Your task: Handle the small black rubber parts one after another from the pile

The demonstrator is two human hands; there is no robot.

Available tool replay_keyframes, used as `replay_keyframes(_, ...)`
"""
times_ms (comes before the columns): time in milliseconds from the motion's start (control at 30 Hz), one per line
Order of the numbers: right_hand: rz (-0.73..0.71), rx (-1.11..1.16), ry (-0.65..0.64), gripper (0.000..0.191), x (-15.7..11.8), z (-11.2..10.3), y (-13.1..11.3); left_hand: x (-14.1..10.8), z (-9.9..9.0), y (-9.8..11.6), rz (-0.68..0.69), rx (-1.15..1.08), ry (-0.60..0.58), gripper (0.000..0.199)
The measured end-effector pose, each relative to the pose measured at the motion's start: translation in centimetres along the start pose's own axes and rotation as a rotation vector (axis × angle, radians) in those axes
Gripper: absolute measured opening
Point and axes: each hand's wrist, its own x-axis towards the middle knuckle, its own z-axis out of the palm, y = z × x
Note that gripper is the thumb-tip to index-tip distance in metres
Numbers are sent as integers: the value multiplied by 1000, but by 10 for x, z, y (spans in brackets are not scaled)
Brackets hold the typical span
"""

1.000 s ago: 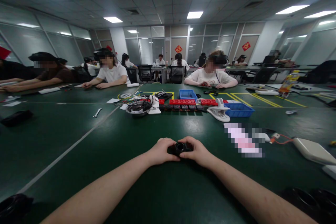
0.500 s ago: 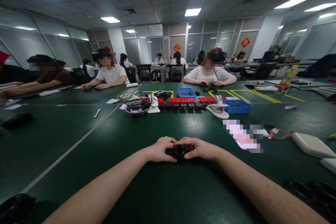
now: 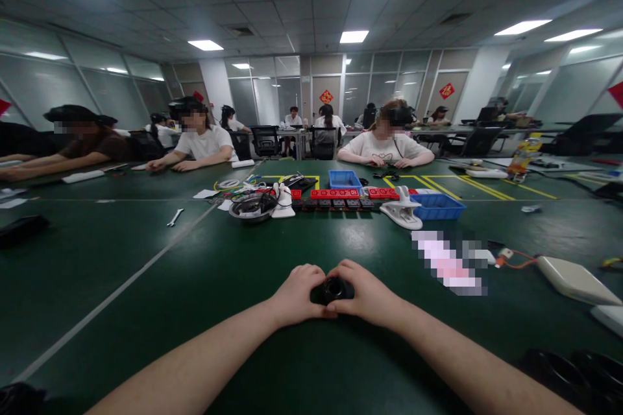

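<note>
The part (image 3: 344, 289) between the left hand (image 3: 298, 295) and right hand (image 3: 366, 295) is black. The table (image 3: 219, 266) beneath them is dark green, with yellow stripes (image 3: 481, 187) beyond the right hand. Ahead of both hands, the block strip (image 3: 334, 194) is red.

a dark green tabletop (image 3: 219, 259), marked with yellow lines (image 3: 484, 187) and a pale diagonal strip (image 3: 117, 292), carries an open-end wrench (image 3: 175, 218) on the left. across its middle sit a shallow round dish (image 3: 235, 213) with cables, a row of red blocks (image 3: 335, 194), a white clamp (image 3: 403, 211) and two blue plastic bins (image 3: 440, 213). toward the right lie a pixelated pink-and-white item (image 3: 445, 264), a cream-coloured case (image 3: 577, 277) and dark ring-shaped parts (image 3: 535, 363).
</note>
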Motion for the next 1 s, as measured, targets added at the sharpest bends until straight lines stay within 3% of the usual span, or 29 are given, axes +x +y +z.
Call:
replay_keyframes(67, -13, -38, 42, 36, 0, 4, -3, 1, 1, 0, -18, 24, 11, 48)
replay_keyframes(200, -72, -5, 255, 37, 3, 7, 0, 1, 2, -1, -47, 56, 40, 45)
replay_keyframes(333, 25, 129, 498, 37, 7, 10, 8, -1, 1, 0, -80, 52, 81, 39)
replay_keyframes(467, 116, 273, 551, 42, 11, 15, 16, -1, 0, 1, -156, 59, 132, 34)
replay_keyframes(600, 135, 177, 607, 38, 10, 18, 22, -1, 1, -1, -221, 73, 155, 35)
replay_keyframes(667, 136, 77, 583, 37, 9, 20, 26, -1, 2, -1, -235, 72, 163, 36)
replay_keyframes(733, 170, -25, 456, 41, 9, 22, 33, -1, 2, -2, -233, 49, 182, 42)
replay_keyframes(867, 216, -92, 266, 64, 8, 27, 45, -1, 2, -3, -219, -52, 199, 66)
replay_keyframes(933, 173, -94, 236, 79, 8, 27, 46, -1, 1, -3, -192, -86, 191, 61)
replay_keyframes(1000, 126, -67, 224, 82, 7, 26, 44, 0, 1, -4, -164, -97, 190, 47)
